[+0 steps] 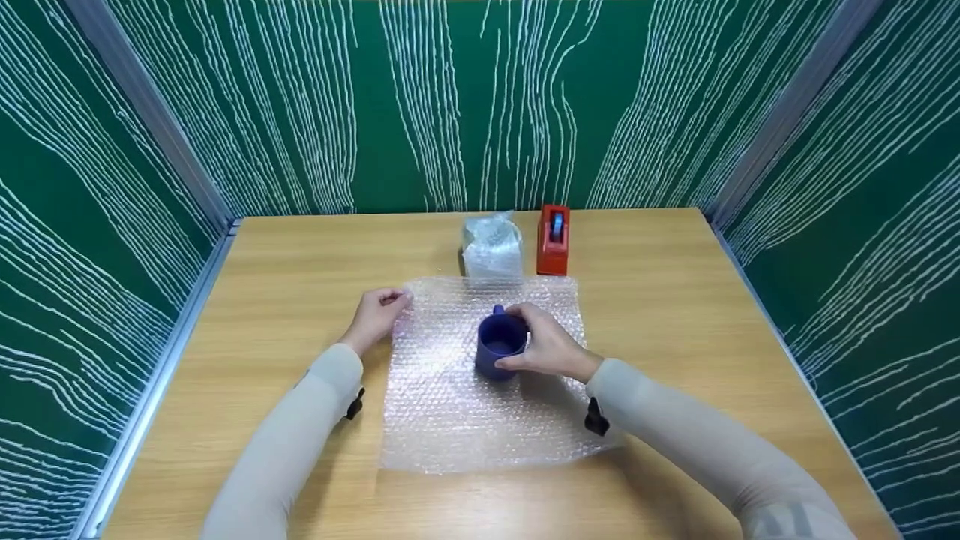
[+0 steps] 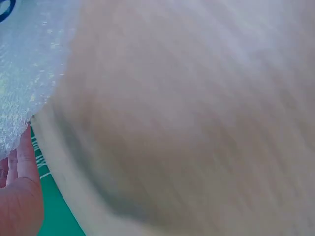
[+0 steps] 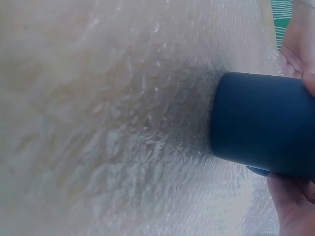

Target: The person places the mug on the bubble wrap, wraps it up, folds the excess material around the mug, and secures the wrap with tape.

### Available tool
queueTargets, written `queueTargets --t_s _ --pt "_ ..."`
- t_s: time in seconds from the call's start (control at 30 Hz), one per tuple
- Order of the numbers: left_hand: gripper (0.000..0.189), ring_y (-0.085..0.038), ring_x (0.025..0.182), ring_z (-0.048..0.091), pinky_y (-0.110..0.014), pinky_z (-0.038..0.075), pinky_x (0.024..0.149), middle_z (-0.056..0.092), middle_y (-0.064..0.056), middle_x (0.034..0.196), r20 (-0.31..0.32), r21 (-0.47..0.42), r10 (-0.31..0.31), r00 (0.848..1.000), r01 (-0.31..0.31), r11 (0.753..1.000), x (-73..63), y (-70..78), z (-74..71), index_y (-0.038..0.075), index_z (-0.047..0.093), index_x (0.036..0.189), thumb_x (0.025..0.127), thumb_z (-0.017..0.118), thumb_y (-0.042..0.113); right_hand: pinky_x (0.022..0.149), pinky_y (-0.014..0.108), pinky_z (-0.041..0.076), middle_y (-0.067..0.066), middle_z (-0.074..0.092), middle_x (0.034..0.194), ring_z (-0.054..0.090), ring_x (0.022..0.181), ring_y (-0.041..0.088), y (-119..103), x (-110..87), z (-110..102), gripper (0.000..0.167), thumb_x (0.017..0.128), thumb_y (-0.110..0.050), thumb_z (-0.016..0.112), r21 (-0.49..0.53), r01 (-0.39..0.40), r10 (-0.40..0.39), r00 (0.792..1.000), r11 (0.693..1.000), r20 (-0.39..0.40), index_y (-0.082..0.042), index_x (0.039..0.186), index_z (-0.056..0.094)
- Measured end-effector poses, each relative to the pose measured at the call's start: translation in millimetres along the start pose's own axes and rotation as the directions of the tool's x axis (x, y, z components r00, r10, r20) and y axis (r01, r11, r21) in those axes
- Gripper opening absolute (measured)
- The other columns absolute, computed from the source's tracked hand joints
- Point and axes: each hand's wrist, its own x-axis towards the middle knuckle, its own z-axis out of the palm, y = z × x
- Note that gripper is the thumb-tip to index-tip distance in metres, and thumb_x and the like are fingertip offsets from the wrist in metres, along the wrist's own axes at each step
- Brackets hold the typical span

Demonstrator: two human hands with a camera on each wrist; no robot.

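Observation:
A dark blue mug (image 1: 499,341) stands upright on a sheet of bubble wrap (image 1: 442,420) at the middle of the table. My right hand (image 1: 551,345) grips the mug around its right side, thumb near and fingers far, close to the handle. In the right wrist view the mug (image 3: 261,123) shows from the side, its base at the bubble wrap (image 3: 128,147). At the sheet's far left corner, my left hand (image 1: 379,315) pinches the edge between thumb and fingers. The left wrist view catches only part of that hand (image 2: 22,191) beside the wrap (image 2: 29,64).
Behind the sheet stands a bundle wrapped in bubble wrap (image 1: 493,247), its near side right at the sheet's far edge. A red tape dispenser (image 1: 553,247) is just right of it. Green walls with white lines (image 1: 480,105) enclose the wooden table (image 1: 300,255) at the back and sides.

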Motion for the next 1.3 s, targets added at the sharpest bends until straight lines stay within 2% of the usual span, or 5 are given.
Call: queueTargets --t_s 0.23,0.43,0.93,1.1,1.3 --pt "0.024 -0.005 0.064 0.065 -0.018 0.053 0.055 0.078 -0.001 0.087 0.028 -0.051 -0.035 0.999 0.036 0.998 -3.2 17.3 -0.8 -0.004 0.077 0.111 0.109 0.066 0.016 0.116 0.055 0.052 0.023 0.07 0.132 0.066 0.125 0.039 3 0.0 3 0.083 0.071 -0.024 0.101 0.026 -0.016 0.016 1.0 1.0 -0.018 0.006 0.137 0.061" --pt "0.022 -0.011 0.066 0.074 -0.023 0.063 0.058 0.076 -0.002 0.085 0.096 -0.183 -0.056 0.994 0.073 0.98 -11.5 32.6 4.1 -0.008 0.073 0.11 0.11 0.064 0.013 0.115 0.055 0.053 0.024 0.069 0.134 0.067 0.125 0.039 4 -0.1 3 0.084 0.071 -0.024 0.102 0.033 -0.024 0.024 1.0 0.999 -0.018 0.006 0.137 0.06" --pt "0.02 -0.015 0.073 0.076 -0.028 0.067 0.066 0.078 -0.006 0.089 0.235 -0.212 0.008 0.972 0.043 0.976 -28.4 60.4 29.1 -0.003 0.074 0.105 0.11 0.063 0.013 0.112 0.053 0.055 0.022 0.069 0.134 0.068 0.122 0.037 7 0.2 3 0.083 0.071 -0.022 0.102 0.064 -0.017 0.018 0.999 0.998 -0.028 0.005 0.137 0.06" --pt "0.021 -0.015 0.074 0.076 -0.029 0.067 0.065 0.078 -0.008 0.09 0.228 -0.187 0.017 0.974 0.027 0.982 -32.2 60.8 33.1 0.0 0.071 0.099 0.111 0.059 0.011 0.111 0.054 0.056 0.021 0.069 0.134 0.067 0.122 0.037 8 0.2 5 0.084 0.072 -0.025 0.102 0.066 -0.032 0.033 0.999 0.997 -0.026 0.004 0.138 0.06" --pt "0.023 -0.018 0.075 0.079 -0.031 0.068 0.064 0.078 -0.01 0.092 0.198 -0.203 -0.01 0.98 0.051 0.978 -34.1 55.8 31.3 0.003 0.064 0.094 0.113 0.054 0.012 0.112 0.054 0.055 0.02 0.069 0.132 0.067 0.122 0.036 6 0.6 6 0.084 0.071 -0.028 0.102 0.047 -0.036 0.037 0.999 0.998 -0.03 0.003 0.135 0.059"
